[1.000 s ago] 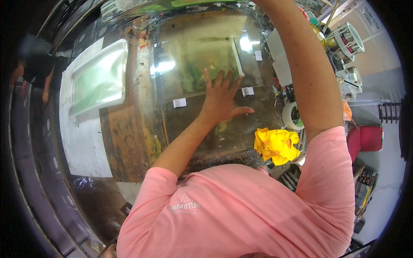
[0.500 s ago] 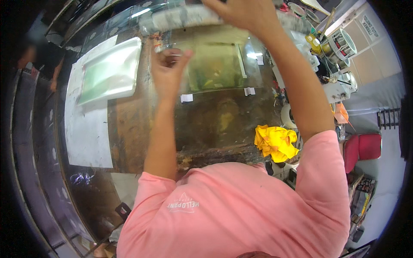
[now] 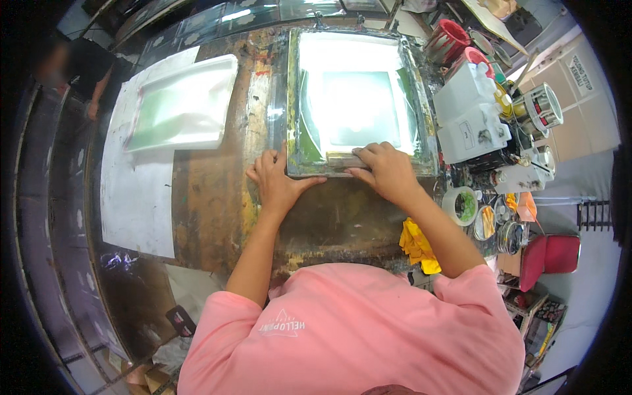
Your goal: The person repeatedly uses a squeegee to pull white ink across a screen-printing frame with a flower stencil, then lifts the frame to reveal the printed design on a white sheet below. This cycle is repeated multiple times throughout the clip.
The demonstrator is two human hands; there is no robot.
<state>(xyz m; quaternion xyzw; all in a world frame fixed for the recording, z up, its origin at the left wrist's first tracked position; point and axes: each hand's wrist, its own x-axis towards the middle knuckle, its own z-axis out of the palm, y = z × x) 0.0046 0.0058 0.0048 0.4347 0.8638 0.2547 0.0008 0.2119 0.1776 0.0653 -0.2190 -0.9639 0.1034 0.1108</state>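
A screen-printing frame [image 3: 426, 143] with dark, stained sides lies flat on the table, its pale mesh shining under the light. My left hand [image 3: 276, 181] holds the near left corner, thumb stretched along the front edge and fingers around the left side. On the near rim, right of the middle, my right hand [image 3: 385, 172] grips the frame, thumb low and fingers over the top. Beside those fingers lies a short brownish bar [image 3: 341, 160]; what kind it is cannot be made out. Whatever lies beneath the frame shows only as a pale rectangle.
A shiny, greenish clear sheet [image 3: 184, 105] lies on white paper [image 3: 135, 210] at the left. White plastic jugs [image 3: 471, 122], cans and a tape roll [image 3: 461, 205] crowd the right side. A crumpled yellow cloth [image 3: 418, 245] sits at the near edge. Another person [image 3: 89, 72] stands far left.
The raised frame has come down flat over the table. My right hand has come back towards me with its near edge; my left hand has lowered onto the corner.
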